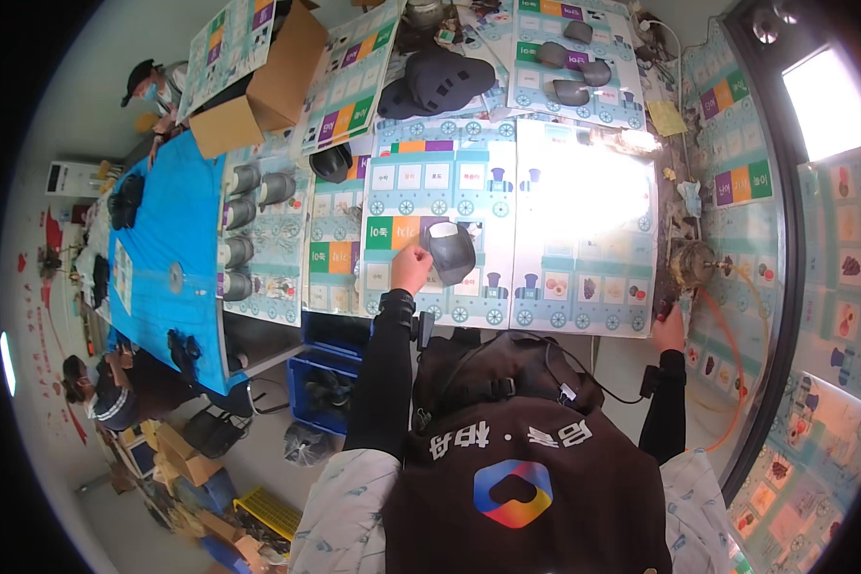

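Note:
A small dark grey cap piece (454,260) with a white patch at its top lies on the printed board in front of me. My left hand (410,270) is closed at its left edge, fingertips pinched together on the rim. Out at the right edge of the table, my right hand (670,330) is closed around a small dark thing whose kind I cannot make out. Just beyond it stands a round metal fitting (693,262) with an orange hose (722,330) running down from it.
Several grey cap pieces (240,212) line the left board; more (571,92) sit at the back right. Dark caps (440,81) are piled at the back. A cardboard box (268,96) stands back left. Blue crates (318,390) are below. People sit by a blue-covered table (167,249).

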Tool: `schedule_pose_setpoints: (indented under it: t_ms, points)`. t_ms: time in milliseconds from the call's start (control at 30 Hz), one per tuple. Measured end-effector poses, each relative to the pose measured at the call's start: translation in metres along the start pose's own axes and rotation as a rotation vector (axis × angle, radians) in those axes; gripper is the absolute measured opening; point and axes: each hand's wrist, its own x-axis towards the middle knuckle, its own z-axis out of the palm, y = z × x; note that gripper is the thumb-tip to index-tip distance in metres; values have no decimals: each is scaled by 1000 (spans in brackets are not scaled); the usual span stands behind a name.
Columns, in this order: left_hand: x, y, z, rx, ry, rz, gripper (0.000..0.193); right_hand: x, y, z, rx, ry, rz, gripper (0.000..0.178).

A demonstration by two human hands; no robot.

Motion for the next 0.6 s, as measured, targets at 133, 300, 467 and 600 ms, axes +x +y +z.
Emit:
schedule_pose_setpoints:
  t_ms: [133, 300, 467, 600]
  points:
    - [-28, 41, -16, 64, 50, 208, 14, 19, 6, 9, -221, 98, 158, 48]
    - [-90, 107, -71, -469, -63, 247, 2, 43, 56, 48, -243, 230, 61, 60]
    - [-150, 122, -142, -755, 27, 211, 3, 36, 10, 55, -345, 121, 137, 57]
    - [-119, 67, -158, -923, 62, -4, 7, 33, 33, 43, -185, 276, -72, 56]
